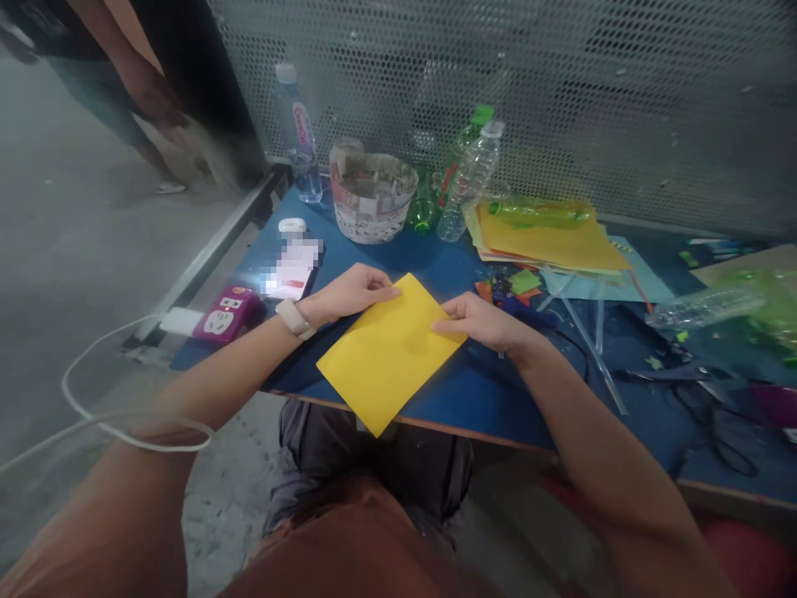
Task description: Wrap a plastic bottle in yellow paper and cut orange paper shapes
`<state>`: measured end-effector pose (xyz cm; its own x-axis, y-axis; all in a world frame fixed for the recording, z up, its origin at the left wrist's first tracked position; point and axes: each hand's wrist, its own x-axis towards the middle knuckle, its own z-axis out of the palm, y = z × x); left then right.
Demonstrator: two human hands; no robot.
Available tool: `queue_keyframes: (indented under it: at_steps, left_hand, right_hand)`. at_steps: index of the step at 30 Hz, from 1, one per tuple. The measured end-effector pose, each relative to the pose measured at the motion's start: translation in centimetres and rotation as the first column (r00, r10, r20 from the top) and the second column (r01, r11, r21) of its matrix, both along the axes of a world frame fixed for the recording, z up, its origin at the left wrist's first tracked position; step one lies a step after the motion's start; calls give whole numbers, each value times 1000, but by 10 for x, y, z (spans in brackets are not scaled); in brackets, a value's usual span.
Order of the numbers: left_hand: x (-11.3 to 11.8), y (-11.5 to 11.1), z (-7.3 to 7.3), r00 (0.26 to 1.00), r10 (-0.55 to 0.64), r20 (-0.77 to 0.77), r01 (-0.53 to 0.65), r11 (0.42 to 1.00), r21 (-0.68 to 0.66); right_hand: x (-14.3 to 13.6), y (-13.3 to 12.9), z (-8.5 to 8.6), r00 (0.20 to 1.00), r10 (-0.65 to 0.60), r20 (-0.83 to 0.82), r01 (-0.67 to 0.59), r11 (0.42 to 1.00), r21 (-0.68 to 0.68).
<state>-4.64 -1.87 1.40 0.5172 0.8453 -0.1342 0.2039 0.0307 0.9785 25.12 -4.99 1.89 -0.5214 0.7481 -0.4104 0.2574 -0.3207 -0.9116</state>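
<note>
Left hand [353,292] and right hand [484,324] pinch a yellow paper sheet [387,355] near its twelve- and three-o'clock corners. From there, its long axis runs toward seven o'clock.

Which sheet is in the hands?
The yellow sheet overhanging the table, held by the left hand and right hand; the other sheets lie farther back, untouched.
</note>
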Motion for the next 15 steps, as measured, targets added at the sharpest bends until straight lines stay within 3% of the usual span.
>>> queue_keyframes:
  at_steps: [9, 15]
  left_hand:
    - [4, -5, 0, 997, 80, -22, -79, 995, 66]
    - [5, -6, 1, 998, 61, 7, -61, 997, 35]
  right_hand:
    - [-2, 0, 0, 1000, 20, -14, -19, 999, 26]
    - [-3, -4, 6, 999, 49, -14, -48, 998, 47]
